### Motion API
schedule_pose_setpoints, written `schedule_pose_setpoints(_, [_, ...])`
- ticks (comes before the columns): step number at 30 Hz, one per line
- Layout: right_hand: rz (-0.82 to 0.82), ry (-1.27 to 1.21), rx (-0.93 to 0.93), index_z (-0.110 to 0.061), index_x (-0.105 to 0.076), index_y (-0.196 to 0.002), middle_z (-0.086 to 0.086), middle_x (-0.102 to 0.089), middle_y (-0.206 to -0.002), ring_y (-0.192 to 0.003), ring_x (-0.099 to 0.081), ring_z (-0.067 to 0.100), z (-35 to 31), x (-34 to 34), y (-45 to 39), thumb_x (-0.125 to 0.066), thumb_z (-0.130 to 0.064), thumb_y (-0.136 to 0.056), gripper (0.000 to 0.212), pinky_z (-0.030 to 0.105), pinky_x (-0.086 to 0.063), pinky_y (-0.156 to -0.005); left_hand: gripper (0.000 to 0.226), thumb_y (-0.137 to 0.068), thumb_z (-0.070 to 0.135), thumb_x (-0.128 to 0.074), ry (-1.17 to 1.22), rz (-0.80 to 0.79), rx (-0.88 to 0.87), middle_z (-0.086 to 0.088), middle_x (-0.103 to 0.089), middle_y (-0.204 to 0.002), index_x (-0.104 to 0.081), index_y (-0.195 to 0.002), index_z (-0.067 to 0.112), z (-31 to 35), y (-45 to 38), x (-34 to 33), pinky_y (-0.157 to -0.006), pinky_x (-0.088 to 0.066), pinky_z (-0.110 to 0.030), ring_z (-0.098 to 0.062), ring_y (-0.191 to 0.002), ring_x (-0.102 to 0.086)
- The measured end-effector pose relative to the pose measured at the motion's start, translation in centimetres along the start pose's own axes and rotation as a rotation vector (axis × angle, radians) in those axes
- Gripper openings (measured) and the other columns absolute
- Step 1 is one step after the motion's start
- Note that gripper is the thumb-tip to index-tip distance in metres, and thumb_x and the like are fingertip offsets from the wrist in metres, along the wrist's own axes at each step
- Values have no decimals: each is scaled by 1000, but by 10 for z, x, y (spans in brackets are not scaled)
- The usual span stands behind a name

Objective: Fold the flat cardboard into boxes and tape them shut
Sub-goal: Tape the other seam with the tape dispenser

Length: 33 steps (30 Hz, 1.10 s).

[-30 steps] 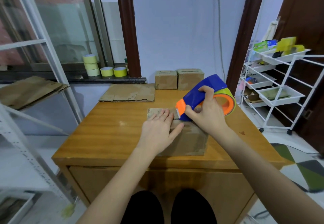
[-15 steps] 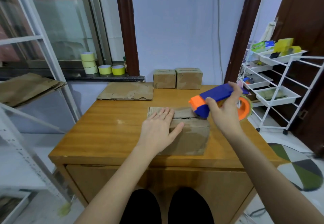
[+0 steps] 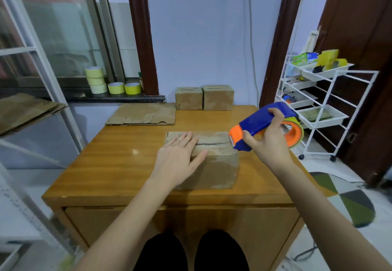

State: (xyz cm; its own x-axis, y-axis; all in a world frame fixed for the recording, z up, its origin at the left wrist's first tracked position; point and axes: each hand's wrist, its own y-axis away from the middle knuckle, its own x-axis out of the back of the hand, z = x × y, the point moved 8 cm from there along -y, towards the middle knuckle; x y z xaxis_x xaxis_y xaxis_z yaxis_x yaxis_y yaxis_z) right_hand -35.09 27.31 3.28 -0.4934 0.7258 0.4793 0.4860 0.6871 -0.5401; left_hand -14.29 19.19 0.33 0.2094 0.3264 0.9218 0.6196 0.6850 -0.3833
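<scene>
Now the left hand (image 3: pixel 180 160) lies flat, fingers spread, pinning the box (image 3: pixel 209 160) on the desk (image 3: pixel 118 164); right hand (image 3: pixel 269 141) grips the tape dispenser (image 3: pixel 263 126) at its right edge. Ease that pressure and the flaps could spring apart.

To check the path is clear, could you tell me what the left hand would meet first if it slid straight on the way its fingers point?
Probably nothing soon: the left hand lies flat on the box; depth unclear.

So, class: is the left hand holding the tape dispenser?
No, the left hand lies flat on the box; the right hand grips the tape dispenser.
</scene>
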Motion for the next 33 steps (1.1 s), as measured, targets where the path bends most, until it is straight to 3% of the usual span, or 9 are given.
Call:
schedule_pose_setpoints(3, [-17, 24, 6, -11, -19, -138, 7, -58, -87, -77, -61, 27, -10, -13, -2, -70, -23, -83, 77, 43, -53, -64, 88, -80, 67, 12, 4, -16, 10, 7, -27, -154, -30, -148, 29, -11, 1, 2, -109, -13, -20, -6, -143, -22])
schedule_pose_setpoints(6, [-26, 39, 24, -11, -16, -141, 13, -57, -93, -78, -60, 31, -21, -28, -5, -70, -24, -82, 81, 48, -53, -66, 60, -97, 57, -10, 39, -102, 64, 7, -21, -157, -29, -149, 32, -32, 2, 6, -113, -25, -29, -9, -145, -17])
schedule_pose_setpoints(9, [-4, 51, 6, -11, -8, -147, 15, -51, -101, -79, -58, 34, -23, -36, -6, -71, -25, -81, 92, 47, -52, -67, 51, -103, 39, -18, -51, -154, -2, 2, -5, -160, -19, -152, 25, -25, -5, 17, -120, -4, -38, -15, -148, -3])
schedule_pose_setpoints(12, [32, 2, 2, -11, 2, -149, 14, -51, -104, -80, -59, 31, -21, -36, -7, -73, -25, -80, 103, 46, -53, -70, 55, -103, 38, -22, 44, -136, -100, -3, -3, -160, -12, -153, 16, 17, -21, 15, -119, -1, -34, -14, -147, -4])
schedule_pose_setpoints(15, [58, -124, -30, -8, 3, -149, 3, -49, -101, -85, -58, 19, -15, -33, -2, -78, -21, -77, 110, 28, -48, -75, 63, -102, 47, -20, 125, -148, -112, -6, -12, -160, -12, -152, 10, 46, -28, -2, -118, -5, -29, -15, -147, -10])
schedule_pose_setpoints(18, [107, -316, -74, -3, -2, -147, -16, -42, -97, -87, -52, -15, -2, -30, 8, -78, -7, -77, 104, 0, -35, -76, 73, -98, 57, -21, 71, -109, -106, -5, -13, -159, -12, -152, 9, 46, -24, -9, -118, -5, -28, -13, -147, -10])
schedule_pose_setpoints(21, [177, -463, -135, -1, -8, -146, -23, -32, -102, -88, -39, -33, 12, -27, 15, -75, -5, -80, 95, -8, -26, -76, 75, -97, 60, -22, 32, -79, -102, -4, -12, -160, -10, -153, 11, 46, -24, -9, -117, -6, -27, -12, -147, -10])
schedule_pose_setpoints(27, [266, -545, -249, -5, -10, -145, -19, -35, -95, -81, -47, -24, 33, -29, 14, -73, -12, -82, 89, 6, -32, -81, 73, -97, 60, -20, 55, -52, -82, -2, -12, -159, -10, -153, 14, 46, -25, -6, -116, -7, -26, -11, -146, -11])
schedule_pose_setpoints(33, [321, -505, -287, -12, -10, -144, -9, -37, -109, -100, -46, 11, 58, 1, 12, -76, -17, -80, 92, 29, -38, -100, 72, -97, 60, -19, 66, -25, -105, -1, -11, -159, -9, -153, 15, 47, -25, -5, -116, -7, -26, -10, -146, -10])
